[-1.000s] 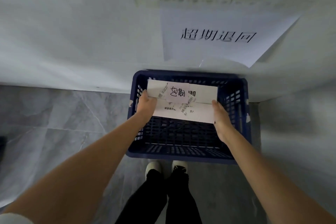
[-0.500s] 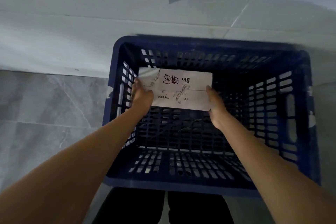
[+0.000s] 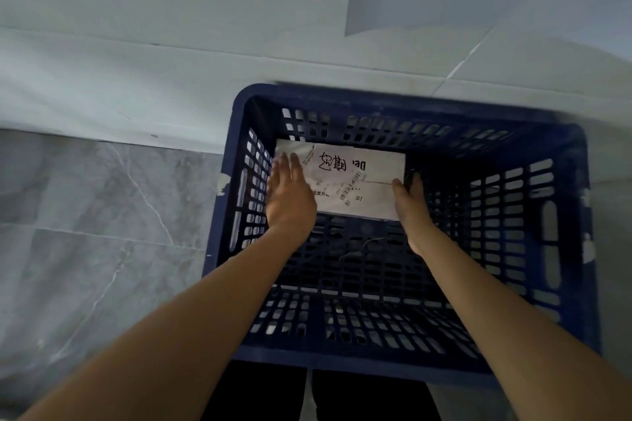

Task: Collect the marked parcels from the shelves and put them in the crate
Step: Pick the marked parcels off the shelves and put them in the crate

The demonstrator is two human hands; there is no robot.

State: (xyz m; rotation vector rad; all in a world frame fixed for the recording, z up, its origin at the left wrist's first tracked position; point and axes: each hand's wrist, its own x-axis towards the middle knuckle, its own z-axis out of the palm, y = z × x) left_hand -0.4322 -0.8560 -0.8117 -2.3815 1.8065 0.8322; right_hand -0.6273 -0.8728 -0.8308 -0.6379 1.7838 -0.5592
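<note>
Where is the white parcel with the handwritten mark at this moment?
In the head view, the white parcel is inside the blue crate, near its far wall and toward its left side, between the left hand and the right hand.

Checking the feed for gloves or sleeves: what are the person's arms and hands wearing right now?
Nothing shows on them. The left hand and right hand are bare, with no gloves, rings or watch in view. Both forearms are uncovered to the frame edge, so no sleeve appears.

Perforated plastic crate (image 3: 393, 359), paper-labelled parcel (image 3: 359, 181)
</note>
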